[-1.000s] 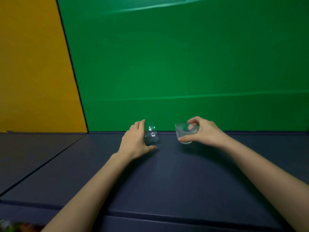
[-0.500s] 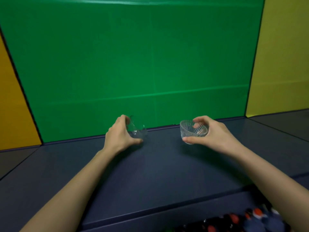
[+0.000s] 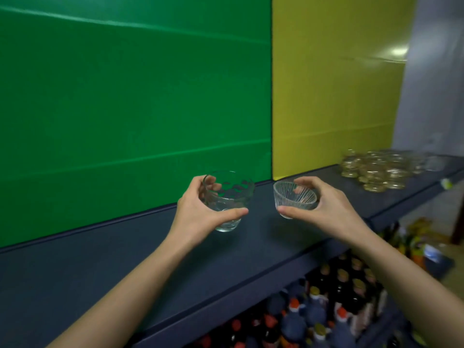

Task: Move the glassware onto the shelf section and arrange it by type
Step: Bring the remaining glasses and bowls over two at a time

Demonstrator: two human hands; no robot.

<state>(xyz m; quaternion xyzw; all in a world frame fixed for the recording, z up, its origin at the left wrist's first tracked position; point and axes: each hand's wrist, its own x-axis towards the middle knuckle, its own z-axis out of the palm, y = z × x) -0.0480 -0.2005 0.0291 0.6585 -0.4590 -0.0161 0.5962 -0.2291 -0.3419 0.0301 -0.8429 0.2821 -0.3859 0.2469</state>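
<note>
Glass tumbler (image 3: pixel 226 199) is gripped by the left hand (image 3: pixel 198 212), fingers curled round it, ribbed cup (image 3: pixel 295 199) likewise by the right hand (image 3: pixel 324 209), both over the shelf (image 3: pixel 125 259), seemingly unplaced; clustered glassware (image 3: pixel 376 169) is seen at the shelf's right end.

Green panel (image 3: pixel 125 96) and yellow panel (image 3: pixel 334 96) behind a dark blue shelf (image 3: pixel 125 267), pale grey wall (image 3: pixel 437 84) at far right.

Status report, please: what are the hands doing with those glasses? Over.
Left grip holds patterned glass; right grip holds ribbed glass bowl. Both over the dark shelf. Glassware cluster far right on the shelf, apart from both.
</note>
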